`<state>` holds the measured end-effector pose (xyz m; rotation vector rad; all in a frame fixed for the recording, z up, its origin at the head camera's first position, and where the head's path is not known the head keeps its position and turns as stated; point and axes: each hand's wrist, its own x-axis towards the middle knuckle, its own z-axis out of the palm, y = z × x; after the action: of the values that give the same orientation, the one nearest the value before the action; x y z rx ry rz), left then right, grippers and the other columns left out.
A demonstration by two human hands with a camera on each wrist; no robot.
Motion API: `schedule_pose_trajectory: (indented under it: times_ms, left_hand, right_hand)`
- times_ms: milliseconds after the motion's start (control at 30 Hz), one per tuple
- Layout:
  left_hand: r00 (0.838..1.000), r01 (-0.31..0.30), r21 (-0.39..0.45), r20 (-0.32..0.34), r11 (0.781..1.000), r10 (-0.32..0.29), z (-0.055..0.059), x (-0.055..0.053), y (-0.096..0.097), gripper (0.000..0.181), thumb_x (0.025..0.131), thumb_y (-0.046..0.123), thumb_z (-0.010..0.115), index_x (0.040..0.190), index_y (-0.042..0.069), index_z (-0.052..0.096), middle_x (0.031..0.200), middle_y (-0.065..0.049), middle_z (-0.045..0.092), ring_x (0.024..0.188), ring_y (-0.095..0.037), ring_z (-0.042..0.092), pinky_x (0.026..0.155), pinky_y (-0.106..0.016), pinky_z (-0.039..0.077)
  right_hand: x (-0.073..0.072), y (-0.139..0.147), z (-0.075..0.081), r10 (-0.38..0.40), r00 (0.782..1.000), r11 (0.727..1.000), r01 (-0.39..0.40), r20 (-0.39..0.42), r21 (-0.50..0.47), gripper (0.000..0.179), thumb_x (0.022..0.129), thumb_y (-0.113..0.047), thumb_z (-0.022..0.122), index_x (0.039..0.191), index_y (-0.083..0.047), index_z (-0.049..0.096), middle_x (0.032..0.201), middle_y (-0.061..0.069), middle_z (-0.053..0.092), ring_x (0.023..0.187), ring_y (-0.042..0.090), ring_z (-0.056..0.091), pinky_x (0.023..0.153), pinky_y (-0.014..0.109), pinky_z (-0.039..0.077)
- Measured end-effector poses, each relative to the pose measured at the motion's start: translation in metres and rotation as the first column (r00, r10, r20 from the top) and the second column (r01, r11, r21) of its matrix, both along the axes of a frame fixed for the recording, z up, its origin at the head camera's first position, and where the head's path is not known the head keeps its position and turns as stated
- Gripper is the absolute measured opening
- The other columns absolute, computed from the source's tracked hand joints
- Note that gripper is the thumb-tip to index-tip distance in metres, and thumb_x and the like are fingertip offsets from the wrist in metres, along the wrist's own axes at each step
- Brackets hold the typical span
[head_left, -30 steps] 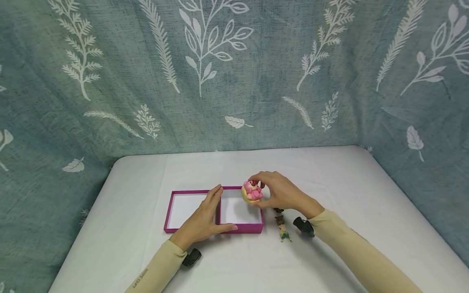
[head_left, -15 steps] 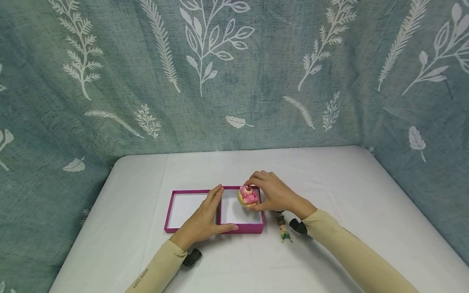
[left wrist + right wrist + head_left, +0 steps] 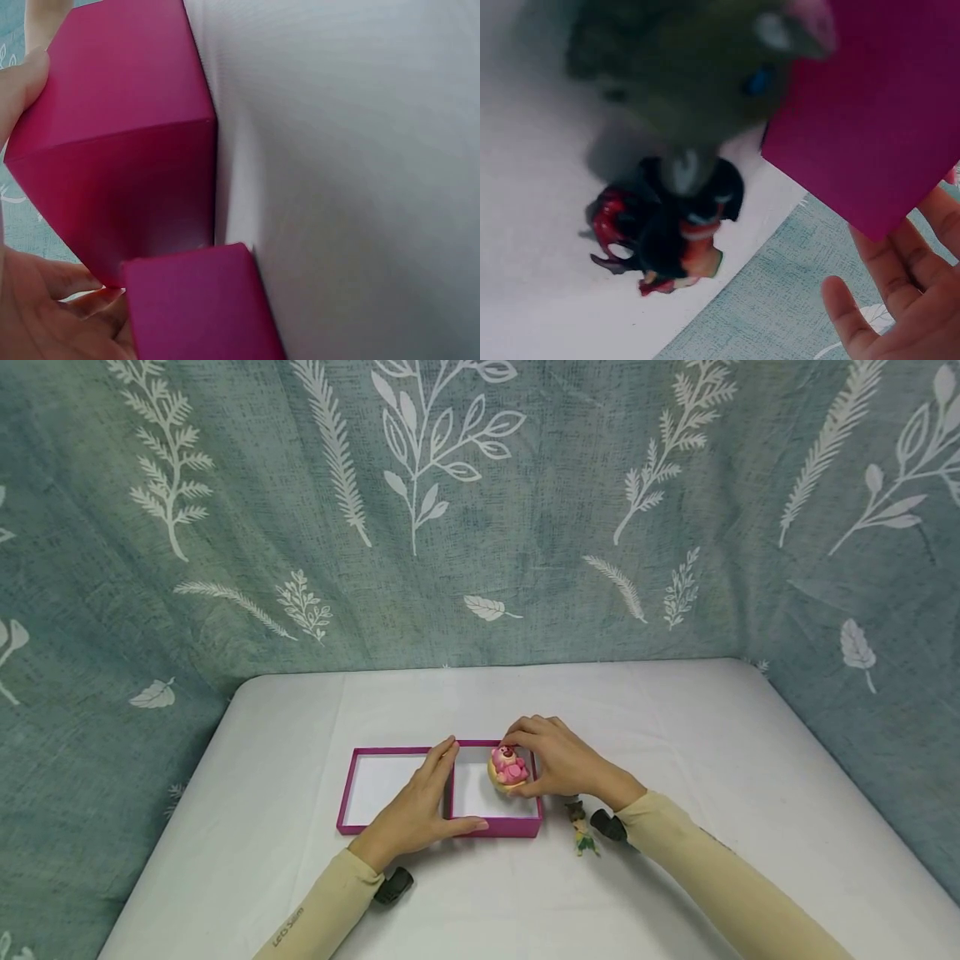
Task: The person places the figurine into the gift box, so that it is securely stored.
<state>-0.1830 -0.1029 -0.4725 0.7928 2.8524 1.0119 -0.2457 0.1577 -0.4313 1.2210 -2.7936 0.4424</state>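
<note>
My right hand (image 3: 566,760) pinches a pink bear figurine (image 3: 510,768) with a pale yellow back, inside the right-hand part of the magenta box (image 3: 510,828). In the right wrist view the fingers (image 3: 892,274) reach past the box wall (image 3: 870,150), which hides nearly all of the bear. My left hand (image 3: 412,814) spans the same box, straight fingers at the back rim and thumb on the front rim. The left wrist view has the thumb (image 3: 28,79) over the edge of the tall box (image 3: 120,75), with the other fingers beside its far corner.
A shallower magenta tray (image 3: 342,802) with a white inside adjoins the box on the left. Right of the box lies a small figurine in a green skirt (image 3: 583,835). The right wrist view adds a blurred grey-green figurine (image 3: 690,75) and a black-and-red one (image 3: 664,232).
The right hand has moved left and lower, bringing the pink bear from the box's right rim down into it. The left hand has stayed in place.
</note>
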Motion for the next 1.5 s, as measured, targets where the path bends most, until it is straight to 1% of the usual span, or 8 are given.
schedule_pose_trajectory:
  times_ms: [167, 300, 400, 567, 967, 1200, 1333, 1500]
  left_hand:
    - [1.000, -0.004, 0.002, -0.011, 1.000, 0.004, -0.001, 0.000, 0.000, 0.117, 0.076, 0.071, 0.067, 0.158, 0.007, 0.013, 0.164, -0.008, 0.014, 0.148, -0.026, 0.026, 0.117, -0.047, 0.032]
    - [1.000, -0.002, 0.009, -0.018, 1.000, 0.002, -0.001, 0.000, 0.000, 0.117, 0.076, 0.070, 0.068, 0.157, 0.005, 0.014, 0.164, -0.010, 0.015, 0.148, -0.026, 0.027, 0.116, -0.047, 0.032]
    - [1.000, -0.001, 0.005, -0.016, 1.000, 0.001, -0.001, 0.001, 0.000, 0.117, 0.076, 0.070, 0.068, 0.157, 0.006, 0.014, 0.164, -0.008, 0.014, 0.148, -0.026, 0.026, 0.117, -0.046, 0.032]
    - [1.000, 0.000, 0.003, -0.010, 1.000, 0.000, -0.001, 0.000, 0.000, 0.116, 0.077, 0.070, 0.068, 0.157, 0.006, 0.013, 0.164, -0.005, 0.012, 0.148, -0.025, 0.025, 0.117, -0.045, 0.030]
    - [1.000, -0.005, 0.011, -0.018, 1.000, 0.005, -0.001, 0.001, 0.001, 0.116, 0.077, 0.068, 0.069, 0.157, 0.006, 0.014, 0.164, -0.005, 0.014, 0.148, -0.026, 0.027, 0.117, -0.046, 0.032]
    - [1.000, -0.005, 0.009, -0.010, 1.000, 0.005, -0.001, 0.002, 0.001, 0.115, 0.077, 0.069, 0.069, 0.158, 0.007, 0.014, 0.164, -0.007, 0.014, 0.148, -0.026, 0.026, 0.116, -0.047, 0.032]
    - [1.000, -0.008, 0.002, 0.005, 1.000, 0.008, 0.000, 0.003, 0.001, 0.116, 0.077, 0.070, 0.068, 0.158, 0.008, 0.012, 0.165, -0.005, 0.012, 0.149, -0.025, 0.024, 0.117, -0.047, 0.031]
    - [1.000, -0.005, 0.004, 0.019, 1.000, 0.005, 0.002, 0.003, 0.002, 0.117, 0.077, 0.070, 0.067, 0.158, 0.007, 0.011, 0.165, -0.002, 0.008, 0.149, -0.024, 0.022, 0.117, -0.046, 0.030]
  right_hand:
    - [0.001, -0.003, 0.003, 0.005, 1.000, 0.999, -0.005, 0.014, 0.032, 0.065, 0.070, -0.049, 0.084, 0.121, -0.013, 0.066, 0.122, 0.001, 0.061, 0.114, 0.021, 0.057, 0.101, 0.048, 0.043]
    - [0.001, -0.004, 0.005, 0.022, 0.999, 0.999, -0.025, 0.046, 0.048, 0.065, 0.071, -0.047, 0.085, 0.122, -0.013, 0.066, 0.123, 0.003, 0.061, 0.115, 0.024, 0.057, 0.101, 0.049, 0.043]
    - [0.001, -0.005, 0.005, 0.034, 0.997, 0.998, -0.038, 0.069, 0.057, 0.063, 0.071, -0.045, 0.085, 0.122, -0.013, 0.066, 0.124, 0.004, 0.061, 0.116, 0.024, 0.056, 0.102, 0.049, 0.043]
    - [0.000, -0.006, 0.005, 0.032, 0.997, 0.997, -0.038, 0.075, 0.072, 0.061, 0.070, -0.045, 0.086, 0.120, -0.015, 0.067, 0.124, 0.004, 0.061, 0.116, 0.024, 0.056, 0.100, 0.048, 0.044]
    - [0.005, -0.012, 0.006, -0.054, 0.990, 0.994, 0.041, 0.127, 0.105, 0.060, 0.070, -0.043, 0.087, 0.120, -0.016, 0.067, 0.119, 0.002, 0.064, 0.110, 0.024, 0.060, 0.093, 0.049, 0.048]
    - [0.009, -0.014, 0.003, -0.124, 0.966, 0.990, 0.106, 0.227, 0.089, 0.061, 0.071, -0.038, 0.087, 0.121, -0.011, 0.065, 0.119, 0.003, 0.062, 0.105, 0.020, 0.062, 0.092, 0.043, 0.053]
    - [0.011, -0.016, 0.002, -0.135, 0.957, 0.990, 0.120, 0.257, 0.073, 0.062, 0.071, -0.033, 0.088, 0.121, -0.007, 0.064, 0.119, 0.005, 0.060, 0.104, 0.019, 0.062, 0.092, 0.039, 0.054]
    - [0.011, -0.017, 0.004, -0.159, 0.946, 0.987, 0.142, 0.283, 0.077, 0.062, 0.070, -0.031, 0.089, 0.121, -0.006, 0.064, 0.121, 0.007, 0.058, 0.103, 0.019, 0.061, 0.092, 0.038, 0.054]
